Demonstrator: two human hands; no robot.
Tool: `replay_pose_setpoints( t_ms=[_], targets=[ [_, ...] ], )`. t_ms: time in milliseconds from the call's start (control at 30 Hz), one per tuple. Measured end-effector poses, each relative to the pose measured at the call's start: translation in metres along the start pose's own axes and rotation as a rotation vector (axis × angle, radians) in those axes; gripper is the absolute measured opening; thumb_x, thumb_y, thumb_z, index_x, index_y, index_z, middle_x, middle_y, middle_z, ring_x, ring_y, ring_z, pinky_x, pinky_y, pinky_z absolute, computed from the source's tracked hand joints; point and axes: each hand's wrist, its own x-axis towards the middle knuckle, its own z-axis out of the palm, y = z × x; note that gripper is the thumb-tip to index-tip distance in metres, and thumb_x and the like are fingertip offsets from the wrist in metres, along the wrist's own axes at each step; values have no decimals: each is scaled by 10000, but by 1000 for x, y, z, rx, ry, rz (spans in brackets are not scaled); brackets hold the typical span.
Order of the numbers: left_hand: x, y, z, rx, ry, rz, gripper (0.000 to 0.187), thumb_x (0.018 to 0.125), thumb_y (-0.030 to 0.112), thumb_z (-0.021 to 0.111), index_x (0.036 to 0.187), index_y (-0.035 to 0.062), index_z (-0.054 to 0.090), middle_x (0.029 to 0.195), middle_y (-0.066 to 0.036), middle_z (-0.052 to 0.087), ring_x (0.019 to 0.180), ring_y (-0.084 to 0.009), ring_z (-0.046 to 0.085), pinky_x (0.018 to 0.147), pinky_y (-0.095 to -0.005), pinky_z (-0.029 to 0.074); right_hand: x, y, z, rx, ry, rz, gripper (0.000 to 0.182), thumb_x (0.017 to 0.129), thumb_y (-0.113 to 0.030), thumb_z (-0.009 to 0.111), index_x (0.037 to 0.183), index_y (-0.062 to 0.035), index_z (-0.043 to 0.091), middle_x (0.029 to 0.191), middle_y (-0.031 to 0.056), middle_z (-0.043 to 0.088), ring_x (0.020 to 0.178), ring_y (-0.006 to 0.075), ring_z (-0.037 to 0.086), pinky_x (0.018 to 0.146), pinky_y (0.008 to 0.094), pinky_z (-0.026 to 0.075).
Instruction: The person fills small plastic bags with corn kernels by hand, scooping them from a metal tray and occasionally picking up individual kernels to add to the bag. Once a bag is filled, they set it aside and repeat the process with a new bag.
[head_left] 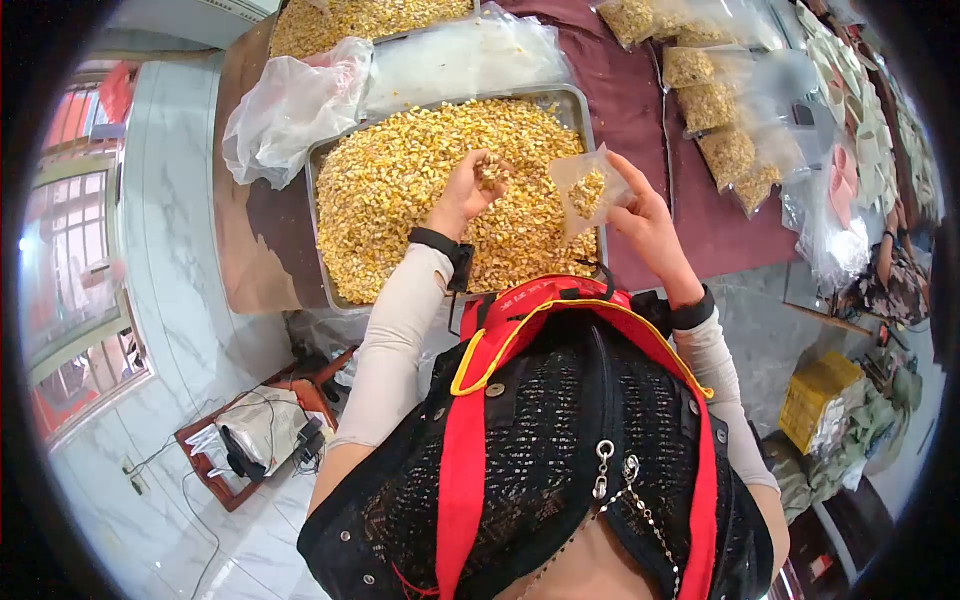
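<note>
My left hand point(472, 190) is closed round a small heap of yellow corn-like pieces, just above a metal tray point(590, 125) piled with the same pieces point(390, 190). To its right, my right hand point(643, 212) grips the edge of a small clear plastic bag point(577, 205) between thumb and fingers. Some yellow pieces lie inside that bag. The bag hangs over the tray's right side, and a short gap parts it from my left hand.
Behind the tray lie flat clear bags point(470, 65) and a crumpled plastic bag point(300, 105). Filled bags point(728, 155) rest at the right on the dark red cloth point(690, 235). A second filled tray point(365, 15) stands at the back. A yellow crate point(815, 400) is at lower right.
</note>
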Motion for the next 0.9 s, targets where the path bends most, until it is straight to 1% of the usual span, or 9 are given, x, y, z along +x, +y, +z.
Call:
replay_pose_setpoints(
  t_ms=[67,367,400,433,467,533,567,767,900],
  targets=[
    [-18,4,10,-184,-45,-21,239,871,252,445,958,67,567,844,-118,614,727,-228,575,635,-358,518,4,5,2,-9,-29,37,628,722,83,482,1327,-18,349,1190,34,456,848,83,492,750,206,416],
    [-51,20,60,-453,-356,58,207,882,247,443,889,90,580,779,-80,608,727,-214,573,646,-367,505,7,13,7,-102,27,-171,634,704,79,496,1316,-22,364,1232,61,456,723,67,468,682,196,419],
    [-60,24,75,-457,-311,89,203,870,239,481,808,69,573,768,-66,559,708,-184,527,583,-288,444,6,11,6,-128,-2,-131,621,746,86,488,1336,-22,325,1198,52,473,860,83,490,763,213,422],
    [-63,26,83,-456,-314,88,203,870,239,481,808,69,573,768,-66,559,708,-184,527,583,-288,444,6,9,5,-153,-31,-90,611,788,93,479,1356,-23,286,1164,43,491,997,99,512,844,231,426],
    [-65,28,89,-473,-396,82,207,868,243,481,793,70,567,745,-61,546,681,-177,509,566,-282,428,6,12,6,-153,-29,-91,611,788,93,479,1356,-23,286,1164,43,491,997,99,512,844,231,426],
    [-73,31,106,-471,-485,96,222,858,262,482,758,78,556,689,-49,512,620,-168,463,539,-279,391,7,19,8,-58,26,-157,634,704,78,498,1315,-28,366,1229,62,451,705,73,467,660,202,423],
    [-76,30,115,-468,-485,94,222,858,262,482,758,78,556,689,-49,512,620,-168,463,539,-279,391,7,21,8,-56,29,-159,634,704,78,498,1315,-28,366,1229,62,451,705,73,467,660,202,423],
    [-82,11,149,-419,-538,153,224,856,227,459,890,53,595,788,-91,590,729,-229,564,661,-372,464,3,21,7,-12,40,-150,639,700,80,507,1314,-21,364,1260,75,432,734,77,484,672,203,427],
    [-79,-3,158,-292,-504,266,252,879,220,432,969,29,569,803,-95,596,747,-208,574,697,-363,477,2,23,6,-23,54,-211,634,696,83,504,1307,-18,370,1274,81,423,777,90,497,685,214,433]
  ],
)
